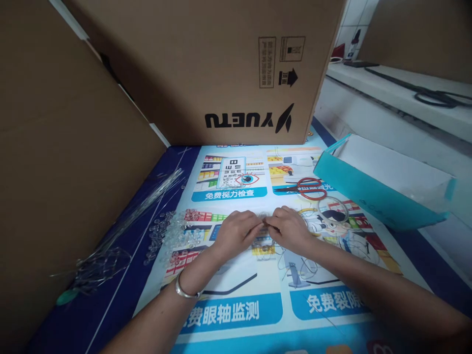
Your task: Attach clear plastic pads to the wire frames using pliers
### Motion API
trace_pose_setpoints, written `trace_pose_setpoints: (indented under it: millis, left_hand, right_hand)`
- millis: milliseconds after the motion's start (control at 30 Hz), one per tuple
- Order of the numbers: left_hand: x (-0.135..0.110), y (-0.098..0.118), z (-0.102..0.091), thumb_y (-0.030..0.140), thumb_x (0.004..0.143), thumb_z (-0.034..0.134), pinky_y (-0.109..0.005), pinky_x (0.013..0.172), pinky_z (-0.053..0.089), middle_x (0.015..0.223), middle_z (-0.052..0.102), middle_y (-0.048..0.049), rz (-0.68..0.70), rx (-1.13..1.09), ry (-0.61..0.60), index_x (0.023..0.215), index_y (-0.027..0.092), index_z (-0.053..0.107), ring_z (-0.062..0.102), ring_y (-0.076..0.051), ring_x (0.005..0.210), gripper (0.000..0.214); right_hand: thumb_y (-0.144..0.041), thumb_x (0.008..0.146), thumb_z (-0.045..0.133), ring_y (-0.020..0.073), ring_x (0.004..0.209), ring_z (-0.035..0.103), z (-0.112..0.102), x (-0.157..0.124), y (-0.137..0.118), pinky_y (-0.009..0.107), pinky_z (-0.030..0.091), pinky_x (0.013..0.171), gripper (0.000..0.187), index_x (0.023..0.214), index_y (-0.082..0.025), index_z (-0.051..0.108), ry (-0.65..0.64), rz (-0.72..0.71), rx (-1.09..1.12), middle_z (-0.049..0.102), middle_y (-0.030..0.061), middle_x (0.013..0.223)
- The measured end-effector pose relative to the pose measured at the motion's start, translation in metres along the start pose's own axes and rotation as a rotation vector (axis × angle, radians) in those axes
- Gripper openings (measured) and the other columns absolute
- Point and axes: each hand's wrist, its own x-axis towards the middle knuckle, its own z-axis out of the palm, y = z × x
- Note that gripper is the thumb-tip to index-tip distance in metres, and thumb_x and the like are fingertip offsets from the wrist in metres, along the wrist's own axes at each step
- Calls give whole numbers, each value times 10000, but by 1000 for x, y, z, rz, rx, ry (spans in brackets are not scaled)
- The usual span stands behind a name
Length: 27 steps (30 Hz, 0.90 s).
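My left hand and my right hand meet over the printed mat, their fingertips pinched almost together. Between and just beneath them is a small clear beaded piece, largely covered by the fingers. Both hands are closed on it, though the exact spot each one grips is hidden. Thin loose wire curls out below my right hand. Left of my left hand lies a spread of loose clear beads. A bracelet circles my left wrist.
Red-handled scissors and a wire coil lie beyond my right hand. A teal box stands at right. Straight wires and a tangled wire bundle lie left. Cardboard panels wall off the back and left.
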Motion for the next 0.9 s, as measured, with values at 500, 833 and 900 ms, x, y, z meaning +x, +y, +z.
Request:
trace_pose_setpoints:
  millis: [500,833,900]
  left_hand:
    - [7,-4,13,267,872,466,-307,762,370,803,657,-8,-42,-119,34,887,213,620,566,-142,770,164]
    - [4,-6,15,236,862,470,-297,750,372,780,646,-8,-52,-96,80,843,191,591,560,-133,745,131]
    - [4,-6,16,222,853,476,-296,745,372,758,638,-4,-35,-78,80,834,190,586,555,-132,733,116]
  right_hand:
    - [-268,841,454,167,780,419,9,1,1,299,280,700,182,765,-197,604,56,-5,15,530,35,737]
    - [-235,829,458,178,810,426,8,0,1,308,294,730,143,818,-175,587,64,-14,41,545,49,790]
    - [-239,825,465,180,817,427,9,1,1,307,295,732,136,810,-173,583,64,-13,42,546,50,791]
